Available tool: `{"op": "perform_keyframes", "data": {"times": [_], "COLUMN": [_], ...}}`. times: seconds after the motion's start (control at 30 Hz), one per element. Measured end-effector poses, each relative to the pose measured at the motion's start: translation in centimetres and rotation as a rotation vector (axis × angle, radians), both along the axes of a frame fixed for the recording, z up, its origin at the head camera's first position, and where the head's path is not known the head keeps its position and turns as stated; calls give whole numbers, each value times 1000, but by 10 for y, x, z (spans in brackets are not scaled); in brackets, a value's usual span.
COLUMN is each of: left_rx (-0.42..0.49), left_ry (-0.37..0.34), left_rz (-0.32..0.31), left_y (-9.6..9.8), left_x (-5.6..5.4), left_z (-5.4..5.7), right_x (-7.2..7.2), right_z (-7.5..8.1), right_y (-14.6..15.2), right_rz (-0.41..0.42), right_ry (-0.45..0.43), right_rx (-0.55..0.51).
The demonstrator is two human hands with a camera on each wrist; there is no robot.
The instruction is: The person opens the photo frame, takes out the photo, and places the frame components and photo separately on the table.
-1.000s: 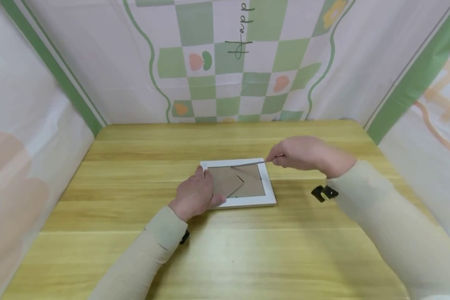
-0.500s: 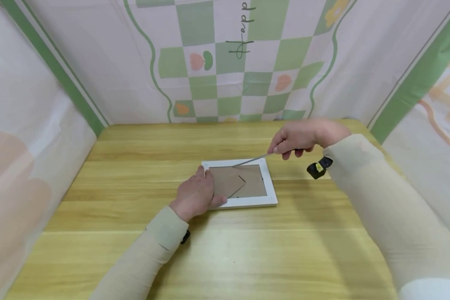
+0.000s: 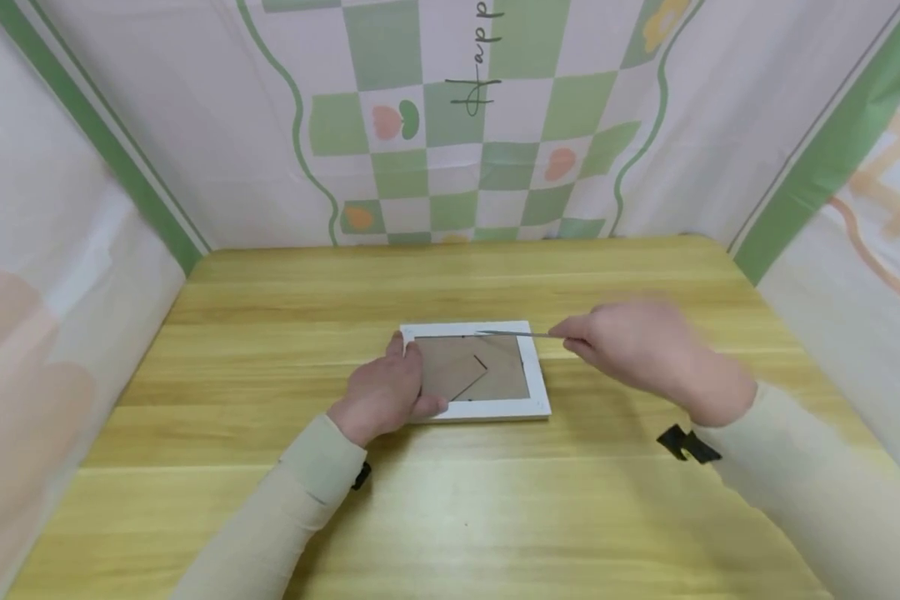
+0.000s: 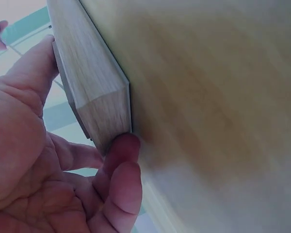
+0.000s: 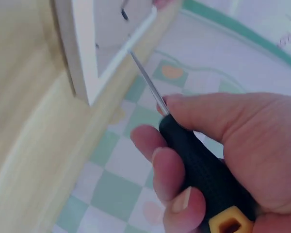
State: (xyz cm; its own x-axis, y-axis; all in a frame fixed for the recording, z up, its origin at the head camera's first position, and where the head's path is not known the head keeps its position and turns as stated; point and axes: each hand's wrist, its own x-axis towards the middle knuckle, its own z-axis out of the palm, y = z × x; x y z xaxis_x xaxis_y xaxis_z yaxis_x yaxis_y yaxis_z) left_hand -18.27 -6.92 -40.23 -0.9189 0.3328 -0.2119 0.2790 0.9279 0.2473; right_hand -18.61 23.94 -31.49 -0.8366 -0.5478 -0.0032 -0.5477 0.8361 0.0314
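A white picture frame lies on the wooden table with its brown backing board facing up. My left hand grips the frame's left end, thumb by the near edge and fingers at the far corner. In the left wrist view, curled fingertips touch the frame's wooden corner. My right hand holds a screwdriver, its fingers wrapped round the dark handle with an orange end. The screwdriver's thin metal shaft points left, its tip over the frame's far border. A small dark tab shows just left of the tip.
The wooden table spreads out around the frame. A printed curtain with green checks stands behind it, and more cloth hangs at both sides. Dark lines mark the backing board, and small tabs line its edges.
My right hand first rose away from me, then came down nearer to me and rightward. The screwdriver now lies flatter, its tip slightly further right. The left hand keeps its grip on the picture frame.
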Motion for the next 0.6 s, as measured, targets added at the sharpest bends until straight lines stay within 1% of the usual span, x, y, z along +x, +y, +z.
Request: {"op": "perform_keyframes", "data": {"times": [0.1, 0.23, 0.3, 0.43, 0.6], "left_rx": [-1, 1, 4, 5, 29], "left_ry": [6, 8, 9, 9, 2], "left_rz": [-13, -25, -27, -27, -13], "left_y": [-2, -3, -3, -4, -5], "left_x": [1, 2, 1, 0, 0], "left_z": [-1, -3, -3, -4, -5], "right_x": [13, 23, 27, 34, 41], "right_z": [-11, -25, -31, -39, -49], "right_y": [-5, -11, -14, -17, -20], "right_rz": [8, 42, 53, 47, 56], "right_ry": [114, 223, 253, 273, 365], "right_rx": [-8, -30, -29, -14, -23]}}
